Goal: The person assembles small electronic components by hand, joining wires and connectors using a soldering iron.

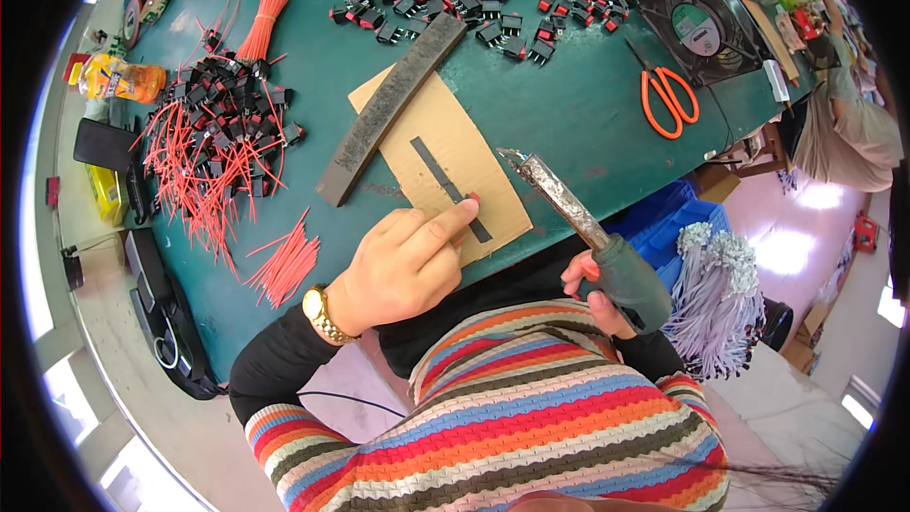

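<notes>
Presently, a blue bin sits below the table edge, contents unclear. The left hand, index finger extended, presses a dark strip on the cardboard sheet. The right hand grips a soldering iron. A grey bar overlaps the cardboard; orange scissors lie well apart.

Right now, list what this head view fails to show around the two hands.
- Left hand: its fingers cover whatever they press on the cardboard sheet.
- Right hand: palm hidden behind the soldering iron handle.
- Iron tip: too small to judge.
- Table front edge: hidden by the torso.
</notes>
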Action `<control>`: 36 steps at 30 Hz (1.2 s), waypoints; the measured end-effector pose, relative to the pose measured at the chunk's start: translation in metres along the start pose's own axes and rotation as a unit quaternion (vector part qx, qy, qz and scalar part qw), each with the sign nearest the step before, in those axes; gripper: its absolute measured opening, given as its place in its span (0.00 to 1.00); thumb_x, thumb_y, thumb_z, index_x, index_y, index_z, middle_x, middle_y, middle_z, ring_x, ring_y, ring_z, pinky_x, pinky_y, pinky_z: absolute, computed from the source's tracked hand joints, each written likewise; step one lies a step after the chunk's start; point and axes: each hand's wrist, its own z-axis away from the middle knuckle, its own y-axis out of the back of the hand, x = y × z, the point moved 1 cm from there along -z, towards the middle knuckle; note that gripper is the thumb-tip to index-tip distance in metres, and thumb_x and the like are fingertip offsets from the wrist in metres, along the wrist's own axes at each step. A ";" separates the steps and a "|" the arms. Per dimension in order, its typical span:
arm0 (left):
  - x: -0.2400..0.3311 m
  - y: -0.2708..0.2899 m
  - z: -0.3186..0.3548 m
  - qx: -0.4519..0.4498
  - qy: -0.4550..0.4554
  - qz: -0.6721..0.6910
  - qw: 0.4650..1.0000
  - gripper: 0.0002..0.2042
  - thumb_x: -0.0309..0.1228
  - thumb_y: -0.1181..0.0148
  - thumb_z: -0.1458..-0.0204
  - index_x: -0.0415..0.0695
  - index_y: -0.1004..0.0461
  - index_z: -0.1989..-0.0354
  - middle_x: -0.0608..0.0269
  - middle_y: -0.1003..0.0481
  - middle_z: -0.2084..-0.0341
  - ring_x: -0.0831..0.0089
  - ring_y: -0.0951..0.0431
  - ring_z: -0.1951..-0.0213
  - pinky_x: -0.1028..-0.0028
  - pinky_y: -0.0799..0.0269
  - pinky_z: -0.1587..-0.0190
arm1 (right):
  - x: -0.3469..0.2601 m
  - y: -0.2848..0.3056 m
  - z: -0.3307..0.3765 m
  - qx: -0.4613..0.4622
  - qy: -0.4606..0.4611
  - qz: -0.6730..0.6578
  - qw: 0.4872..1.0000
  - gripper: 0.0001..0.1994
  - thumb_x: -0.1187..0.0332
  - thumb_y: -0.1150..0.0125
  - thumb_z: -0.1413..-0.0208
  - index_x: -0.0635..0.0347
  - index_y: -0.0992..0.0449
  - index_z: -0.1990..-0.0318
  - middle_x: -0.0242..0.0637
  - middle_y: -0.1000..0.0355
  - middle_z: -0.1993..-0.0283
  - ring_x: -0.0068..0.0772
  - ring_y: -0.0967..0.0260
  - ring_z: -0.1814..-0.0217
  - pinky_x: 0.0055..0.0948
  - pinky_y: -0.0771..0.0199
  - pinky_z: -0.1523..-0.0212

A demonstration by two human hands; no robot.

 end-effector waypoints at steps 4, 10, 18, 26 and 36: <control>0.000 -0.001 0.001 0.009 0.011 0.057 0.998 0.09 0.15 0.38 0.66 0.37 0.33 0.78 0.47 0.24 0.57 0.66 0.26 0.75 0.70 0.30 0.75 | -0.008 -0.004 0.005 -0.009 -0.081 0.057 0.995 0.09 0.78 0.44 0.55 0.64 0.27 0.63 0.34 0.29 0.71 0.21 0.31 0.72 0.22 0.30 0.70; -0.010 0.002 -0.001 0.028 0.120 0.184 0.975 0.08 0.16 0.41 0.60 0.39 0.35 0.82 0.56 0.22 0.60 0.70 0.24 0.78 0.73 0.28 0.77 | -0.005 -0.002 0.023 -0.019 -0.128 -0.007 0.992 0.07 0.74 0.42 0.52 0.62 0.26 0.64 0.35 0.27 0.70 0.23 0.30 0.72 0.23 0.28 0.70; -0.012 0.001 -0.001 0.015 0.123 0.168 0.978 0.09 0.16 0.41 0.60 0.39 0.35 0.82 0.58 0.23 0.59 0.69 0.21 0.75 0.75 0.24 0.76 | 0.010 0.005 0.049 -0.120 -0.105 0.077 0.984 0.09 0.68 0.44 0.45 0.62 0.29 0.60 0.45 0.27 0.63 0.32 0.28 0.64 0.30 0.27 0.60; -0.017 0.001 -0.001 0.041 0.170 0.124 0.977 0.09 0.17 0.40 0.61 0.40 0.35 0.81 0.59 0.24 0.62 0.68 0.21 0.74 0.75 0.26 0.76 | 0.028 -0.012 0.040 -0.058 -0.001 0.119 0.991 0.09 0.74 0.34 0.61 0.59 0.24 0.68 0.39 0.25 0.74 0.43 0.26 0.73 0.33 0.25 0.71; -0.009 0.000 -0.005 0.025 0.092 0.060 0.994 0.09 0.18 0.38 0.63 0.40 0.33 0.79 0.58 0.24 0.63 0.69 0.24 0.76 0.75 0.29 0.77 | 0.014 -0.005 0.047 0.000 -0.202 -0.048 0.978 0.07 0.75 0.38 0.54 0.65 0.25 0.67 0.37 0.26 0.73 0.30 0.27 0.74 0.25 0.25 0.69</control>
